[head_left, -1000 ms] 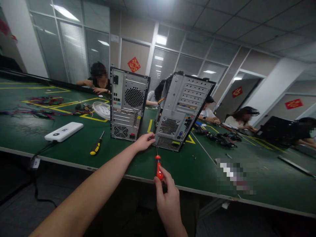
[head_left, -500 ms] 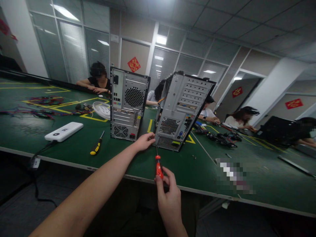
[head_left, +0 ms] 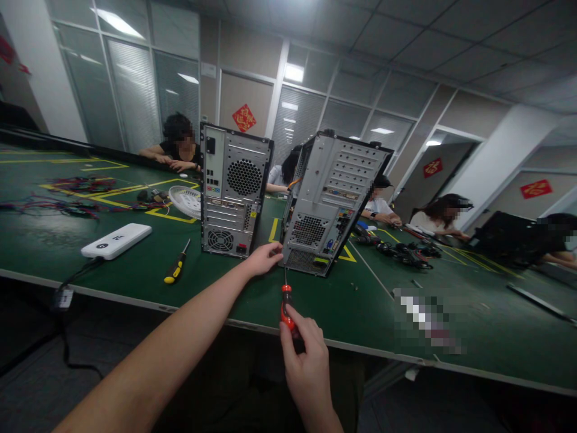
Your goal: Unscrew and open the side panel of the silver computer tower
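On our green tabletop point(head_left: 144, 273), two computer towers and one red screwdriver point(head_left: 286, 305)

Across the wide tabletop run strips of yellow tape point(head_left: 274, 231), and around it we see a room with glass partitions point(head_left: 130, 102), a tiled ceiling point(head_left: 406, 36) and bright lights. Three red paper signs point(head_left: 244, 117) show whole on the far side, and we count five other people point(head_left: 180, 144) about the table, partly hidden or blurred.

Two towers stand close together with their backs to us: the left tower point(head_left: 234, 192) upright, the right tower point(head_left: 333, 198) looking tilted in our view. We have two screwdrivers. The red one is at the lower left corner of the right tower, its shaft pointing there; the yellow screwdriver point(head_left: 175, 272) lies near the left tower, beside one white power bank point(head_left: 116, 242) with a black cord.

Our right hand point(head_left: 309, 355) has its fingers closed round the red handle. Our left hand point(head_left: 265, 258) has its fingers at that same corner; we cannot tell whether they grip anything. Farther off lie one white round grille point(head_left: 186, 201), coloured wires point(head_left: 83, 184) and a heap of black cables point(head_left: 406, 254).
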Motion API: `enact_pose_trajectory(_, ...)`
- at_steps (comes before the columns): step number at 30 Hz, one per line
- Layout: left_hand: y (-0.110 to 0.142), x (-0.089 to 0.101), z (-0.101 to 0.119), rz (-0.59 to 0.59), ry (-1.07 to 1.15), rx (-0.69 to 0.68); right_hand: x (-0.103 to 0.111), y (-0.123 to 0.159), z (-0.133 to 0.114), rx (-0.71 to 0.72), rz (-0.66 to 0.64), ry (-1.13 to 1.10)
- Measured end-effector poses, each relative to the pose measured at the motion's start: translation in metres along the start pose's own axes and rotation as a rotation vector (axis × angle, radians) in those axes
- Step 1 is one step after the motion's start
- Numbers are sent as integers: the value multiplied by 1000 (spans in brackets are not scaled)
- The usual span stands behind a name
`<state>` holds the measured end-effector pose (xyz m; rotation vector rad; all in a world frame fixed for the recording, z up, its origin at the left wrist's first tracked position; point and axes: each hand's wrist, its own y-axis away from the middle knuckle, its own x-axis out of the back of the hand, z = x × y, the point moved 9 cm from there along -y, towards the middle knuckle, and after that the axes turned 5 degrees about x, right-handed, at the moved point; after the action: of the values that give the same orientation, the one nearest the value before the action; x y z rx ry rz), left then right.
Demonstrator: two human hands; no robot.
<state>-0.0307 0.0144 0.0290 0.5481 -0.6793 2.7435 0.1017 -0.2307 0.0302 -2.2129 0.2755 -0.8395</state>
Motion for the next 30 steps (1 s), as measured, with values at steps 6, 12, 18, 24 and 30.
enact_pose_trajectory(6, 0, 0, 0, 2, -3, 15, -4, 1, 4, -31, -32, 26)
enact_pose_trajectory(12, 0, 0, -1, 5, -7, -4, -3, 5, 17, -161, -10, 7)
enact_pose_trajectory(18, 0, 0, -2, 7, -5, 0, -1, 3, 12, -145, 2, -50)
enact_pose_trajectory(24, 0, 0, -2, 13, -16, 6, 2, 2, 14, -162, 23, -55)
enact_pose_trajectory(30, 0, 0, -5, 7, -20, 7, 1, 6, 23, -240, 44, -73)
